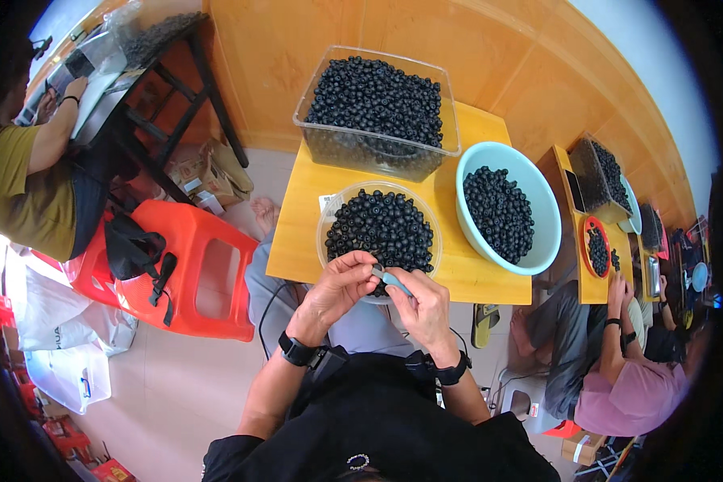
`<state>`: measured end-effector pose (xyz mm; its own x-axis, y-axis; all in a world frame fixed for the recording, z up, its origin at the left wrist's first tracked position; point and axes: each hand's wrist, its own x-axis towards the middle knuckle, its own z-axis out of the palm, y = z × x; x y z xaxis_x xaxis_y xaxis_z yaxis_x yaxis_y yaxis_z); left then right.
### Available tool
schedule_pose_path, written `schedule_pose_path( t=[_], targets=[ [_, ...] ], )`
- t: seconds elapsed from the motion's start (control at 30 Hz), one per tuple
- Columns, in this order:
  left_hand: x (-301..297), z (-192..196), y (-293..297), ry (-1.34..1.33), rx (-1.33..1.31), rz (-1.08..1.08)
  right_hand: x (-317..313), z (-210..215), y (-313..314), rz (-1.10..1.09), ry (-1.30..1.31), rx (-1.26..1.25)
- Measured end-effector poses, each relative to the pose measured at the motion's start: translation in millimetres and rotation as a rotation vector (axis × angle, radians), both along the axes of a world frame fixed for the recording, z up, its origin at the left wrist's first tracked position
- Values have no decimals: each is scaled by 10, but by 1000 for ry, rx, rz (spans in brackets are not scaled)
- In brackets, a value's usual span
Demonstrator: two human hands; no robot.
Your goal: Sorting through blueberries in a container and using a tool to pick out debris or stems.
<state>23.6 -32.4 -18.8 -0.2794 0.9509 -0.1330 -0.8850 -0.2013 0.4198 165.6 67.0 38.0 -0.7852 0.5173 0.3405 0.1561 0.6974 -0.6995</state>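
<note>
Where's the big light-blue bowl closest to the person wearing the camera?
In the head view, the light-blue bowl rests right of centre on the near yellow table, right of the round clear tub of small black pieces.

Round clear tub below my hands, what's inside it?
The round tub holds a heap of black beads. Only the uppermost show; they cover the bottom, and the left hand and right hand hide part of its near side.

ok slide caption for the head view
Left hand and right hand meet at a blue-handled tool over a tub of dark beads.
</note>
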Motion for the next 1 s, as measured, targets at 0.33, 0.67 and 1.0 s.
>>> schedule_pose_path(
  t=[0.33,0.67,1.0],
  targets=[
    [13,103,-113,-6,121,-92,-47,-377,326,-158,40,-67],
    [70,80,-76,177,-55,-60,-38,-54,57,190,98,-357],
    [183,219,-239,346,-260,74,228,91,838,-277,204,-141]
  ],
)
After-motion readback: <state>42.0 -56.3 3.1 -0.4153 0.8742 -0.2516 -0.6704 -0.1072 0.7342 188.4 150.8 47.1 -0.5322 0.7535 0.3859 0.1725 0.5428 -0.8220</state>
